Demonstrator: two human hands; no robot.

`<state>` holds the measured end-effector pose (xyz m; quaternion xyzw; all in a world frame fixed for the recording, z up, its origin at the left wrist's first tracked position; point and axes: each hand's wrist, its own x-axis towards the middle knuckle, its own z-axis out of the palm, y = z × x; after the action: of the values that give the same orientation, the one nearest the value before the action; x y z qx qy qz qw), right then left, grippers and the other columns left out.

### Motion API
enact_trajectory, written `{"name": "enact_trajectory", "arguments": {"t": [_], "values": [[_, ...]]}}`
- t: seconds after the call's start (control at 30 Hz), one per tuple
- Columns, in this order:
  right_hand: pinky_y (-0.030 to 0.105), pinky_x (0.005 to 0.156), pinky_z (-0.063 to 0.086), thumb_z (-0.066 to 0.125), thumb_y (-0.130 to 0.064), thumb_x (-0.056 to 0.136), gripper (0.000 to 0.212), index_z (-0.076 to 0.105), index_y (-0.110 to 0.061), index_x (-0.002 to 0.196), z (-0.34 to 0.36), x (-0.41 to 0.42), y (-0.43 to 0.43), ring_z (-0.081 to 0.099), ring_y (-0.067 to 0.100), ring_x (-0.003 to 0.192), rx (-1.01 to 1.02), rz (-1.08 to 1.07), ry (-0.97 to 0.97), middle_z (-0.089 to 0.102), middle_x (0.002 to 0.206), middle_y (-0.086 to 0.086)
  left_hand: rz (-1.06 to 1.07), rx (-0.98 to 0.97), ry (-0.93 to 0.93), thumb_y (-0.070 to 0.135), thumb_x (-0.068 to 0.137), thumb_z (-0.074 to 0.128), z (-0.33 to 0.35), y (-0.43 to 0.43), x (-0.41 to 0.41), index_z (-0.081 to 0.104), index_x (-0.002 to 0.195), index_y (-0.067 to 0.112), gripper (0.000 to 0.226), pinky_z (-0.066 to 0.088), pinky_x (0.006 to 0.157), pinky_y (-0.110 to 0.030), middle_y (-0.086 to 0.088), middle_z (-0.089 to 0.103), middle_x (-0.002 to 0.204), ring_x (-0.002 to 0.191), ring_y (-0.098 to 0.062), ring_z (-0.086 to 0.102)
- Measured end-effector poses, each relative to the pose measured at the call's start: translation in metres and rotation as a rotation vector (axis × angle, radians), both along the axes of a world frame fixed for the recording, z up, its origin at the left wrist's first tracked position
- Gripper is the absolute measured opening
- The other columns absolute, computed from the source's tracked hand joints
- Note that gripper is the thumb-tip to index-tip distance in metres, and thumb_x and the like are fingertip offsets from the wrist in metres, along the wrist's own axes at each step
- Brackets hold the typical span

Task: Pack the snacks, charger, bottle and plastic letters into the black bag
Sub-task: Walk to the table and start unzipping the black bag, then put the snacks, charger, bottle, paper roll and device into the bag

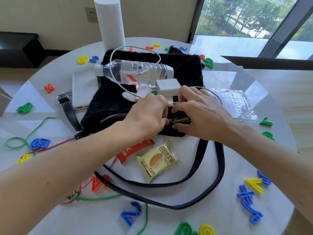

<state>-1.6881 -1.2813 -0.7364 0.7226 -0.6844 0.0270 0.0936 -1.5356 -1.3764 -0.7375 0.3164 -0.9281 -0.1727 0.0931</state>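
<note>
A fuzzy black bag (108, 102) lies flat in the middle of the round table. Both of my hands rest on its front edge at the zipper (180, 119): my left hand (147, 114) pinches the bag's edge, my right hand (201, 109) grips the fabric beside the zipper. On top of the bag lie a clear water bottle (135, 70) and a white charger (167, 87) with its looped cable (116, 53). A yellow snack packet (157, 160) and a red snack packet (133, 150) lie just in front of the bag. Coloured plastic letters (130, 214) are scattered around the table.
The bag's black strap (218, 168) loops across the near table. Red and green strings (76, 195) trail at the left. A white power bank (81, 92) sits left of the bag, a tall white cylinder (110, 22) behind it, a clear packet (237, 102) to the right.
</note>
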Motion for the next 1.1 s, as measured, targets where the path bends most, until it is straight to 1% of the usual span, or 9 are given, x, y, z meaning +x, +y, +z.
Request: {"name": "enact_trajectory", "arguments": {"t": [0.1,0.23,0.33,0.57,0.7,0.77,0.87,1.0,1.1], "values": [[0.036,0.084,0.04,0.068,-0.061,0.077,0.04,0.071,-0.035,0.107,0.001,0.005,-0.004,0.047,0.02,0.097,-0.003,0.036,-0.003,0.045,0.104,-0.002,0.054,0.119,0.14,0.02,0.079,0.078,0.004,-0.003,0.005,0.071,0.077,0.02,0.007,0.046,0.065,-0.022,0.005,0.063,0.08,0.077,-0.014,0.061],[0.035,0.081,0.038,0.074,-0.051,0.08,0.027,0.075,-0.03,0.096,0.001,0.008,-0.007,0.046,0.022,0.097,-0.078,0.024,-0.024,0.046,0.102,-0.001,0.105,0.116,0.242,0.023,0.077,0.08,0.01,-0.001,0.013,0.073,0.072,0.023,0.008,0.053,0.061,-0.023,0.009,0.065,0.069,0.067,-0.007,0.064],[0.037,0.081,0.039,0.078,-0.044,0.078,0.019,0.073,-0.026,0.08,0.003,0.01,-0.007,0.044,0.022,0.095,-0.117,-0.01,-0.034,0.044,0.102,-0.001,0.146,0.106,0.242,0.022,0.076,0.08,0.012,-0.007,0.024,0.074,0.071,0.023,0.008,0.051,0.063,-0.024,0.008,0.066,0.067,0.067,-0.008,0.065],[0.04,0.082,0.04,0.082,-0.038,0.076,0.018,0.072,-0.022,0.076,0.0,0.008,-0.007,0.043,0.023,0.092,-0.146,-0.065,-0.09,0.044,0.1,-0.001,0.276,0.128,0.184,0.019,0.074,0.082,0.026,-0.041,0.076,0.072,0.066,0.02,0.013,0.047,0.06,-0.022,0.006,0.068,0.064,0.06,-0.005,0.062],[0.039,0.08,0.037,0.083,-0.038,0.075,0.019,0.071,-0.023,0.075,-0.002,0.006,-0.008,0.043,0.023,0.091,-0.171,-0.087,-0.097,0.042,0.098,-0.002,0.369,0.141,0.143,0.018,0.078,0.079,0.029,-0.053,0.11,0.071,0.065,0.019,0.015,0.035,0.042,-0.011,0.007,0.064,0.057,0.044,0.004,0.056],[0.037,0.079,0.034,0.082,-0.038,0.075,0.019,0.071,-0.023,0.075,-0.002,0.006,-0.008,0.042,0.022,0.09,-0.188,-0.089,-0.099,0.042,0.097,-0.003,0.401,0.135,0.116,0.017,0.079,0.079,0.03,-0.055,0.128,0.071,0.065,0.019,0.016,0.038,0.046,-0.016,0.005,0.065,0.057,0.045,0.0,0.056],[0.037,0.079,0.032,0.081,-0.04,0.076,0.019,0.071,-0.024,0.075,-0.001,0.006,-0.01,0.041,0.021,0.09,-0.195,-0.091,-0.1,0.042,0.097,-0.004,0.431,0.119,0.09,0.018,0.077,0.081,0.027,-0.055,0.145,0.072,0.065,0.02,0.015,0.048,0.059,-0.026,0.003,0.069,0.061,0.058,-0.012,0.064],[0.035,0.079,0.03,0.08,-0.04,0.076,0.019,0.068,-0.026,0.073,-0.003,0.007,-0.008,0.04,0.019,0.089,-0.184,-0.098,-0.106,0.041,0.096,-0.006,0.449,0.106,0.047,0.018,0.076,0.081,0.019,-0.048,0.147,0.071,0.062,0.021,0.017,0.049,0.063,-0.027,0.005,0.069,0.061,0.063,-0.012,0.065],[0.033,0.079,0.03,0.08,-0.04,0.078,0.019,0.069,-0.025,0.076,-0.005,0.007,-0.007,0.041,0.018,0.091,-0.141,-0.099,-0.123,0.043,0.096,-0.006,0.434,0.067,-0.057,0.019,0.075,0.081,0.021,-0.047,0.139,0.069,0.061,0.023,0.02,0.053,0.071,-0.031,0.004,0.069,0.065,0.072,-0.015,0.064]]}}
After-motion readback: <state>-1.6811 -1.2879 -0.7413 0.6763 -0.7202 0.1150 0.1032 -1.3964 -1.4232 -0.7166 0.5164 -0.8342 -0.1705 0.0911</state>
